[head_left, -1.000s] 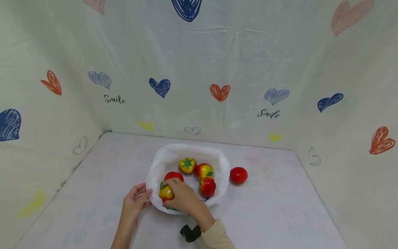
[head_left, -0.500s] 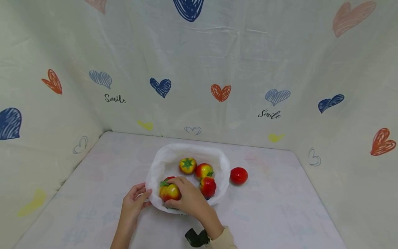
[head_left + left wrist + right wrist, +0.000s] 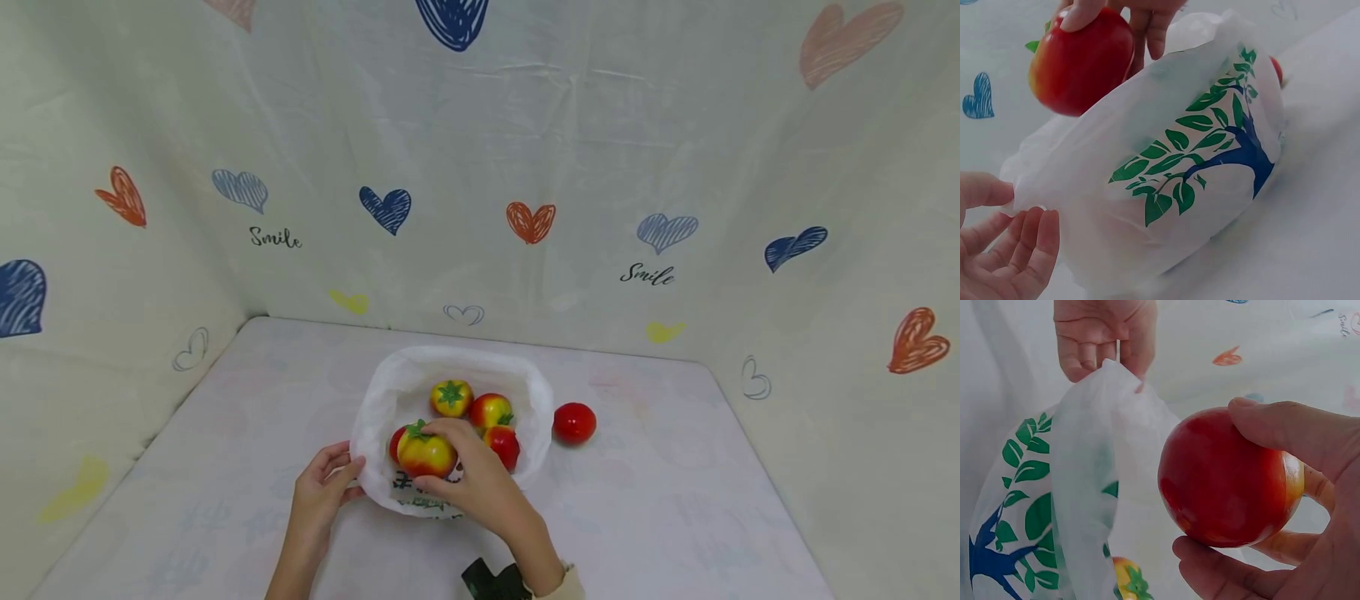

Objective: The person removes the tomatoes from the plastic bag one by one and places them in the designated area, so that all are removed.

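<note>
My right hand (image 3: pixel 487 487) grips a red-and-yellow tomato (image 3: pixel 426 457) with a green calyx at the mouth of a white plastic bag (image 3: pixel 536 392). In the right wrist view, thumb and fingers wrap round this tomato (image 3: pixel 1222 478), above the bag's rim. With my left hand (image 3: pixel 318 492) I pinch the bag's left edge; the left wrist view shows thumb and fingers (image 3: pixel 1040 240) there. Inside the bag lie several more tomatoes: a yellow one (image 3: pixel 451 398), a red-yellow one (image 3: pixel 490 410) and a red one (image 3: pixel 504 446). Another red one (image 3: pixel 395 443) is mostly hidden behind the held tomato.
A red tomato (image 3: pixel 575 424) sits on the white table (image 3: pixel 645 508) just right of the bag. Green leaves and a blue trunk (image 3: pixel 1229 156) are printed on the bag's side. A black device (image 3: pixel 495 582) shows at my right wrist. A heart-patterned curtain (image 3: pixel 585 167) encloses the table.
My right hand has lifted the red-and-yellow tomato from the bag's left side and carried it rightward. My left hand stays on the bag's edge.
</note>
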A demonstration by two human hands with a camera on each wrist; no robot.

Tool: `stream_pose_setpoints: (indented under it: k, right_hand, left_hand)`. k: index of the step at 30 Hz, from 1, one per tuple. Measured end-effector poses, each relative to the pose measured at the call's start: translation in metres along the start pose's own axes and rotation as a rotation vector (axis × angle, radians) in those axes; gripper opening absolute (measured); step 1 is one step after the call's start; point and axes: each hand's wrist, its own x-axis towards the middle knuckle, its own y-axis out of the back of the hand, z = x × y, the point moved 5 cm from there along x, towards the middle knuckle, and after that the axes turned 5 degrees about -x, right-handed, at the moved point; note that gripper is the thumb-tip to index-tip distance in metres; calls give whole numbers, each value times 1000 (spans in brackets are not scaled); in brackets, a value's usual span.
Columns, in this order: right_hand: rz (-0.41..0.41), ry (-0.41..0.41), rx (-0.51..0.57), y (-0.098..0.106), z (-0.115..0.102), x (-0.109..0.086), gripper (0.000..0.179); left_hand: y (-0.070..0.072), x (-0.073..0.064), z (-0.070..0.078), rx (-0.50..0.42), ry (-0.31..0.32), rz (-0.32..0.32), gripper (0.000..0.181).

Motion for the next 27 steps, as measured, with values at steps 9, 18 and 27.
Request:
stream_pose_setpoints:
  k: [9,18,27]
  right_hand:
    - [19,-27,52,12,8,-10,51]
    - [70,-23,87,27,17,-21,47]
    - [159,-95,136,40,34,-34,54]
  left_hand:
    - [0,0,-1,18,2,4,56]
    - [-2,-1,-1,30,11,12,56]
    - [-2,1,-3,56,29,18,59]
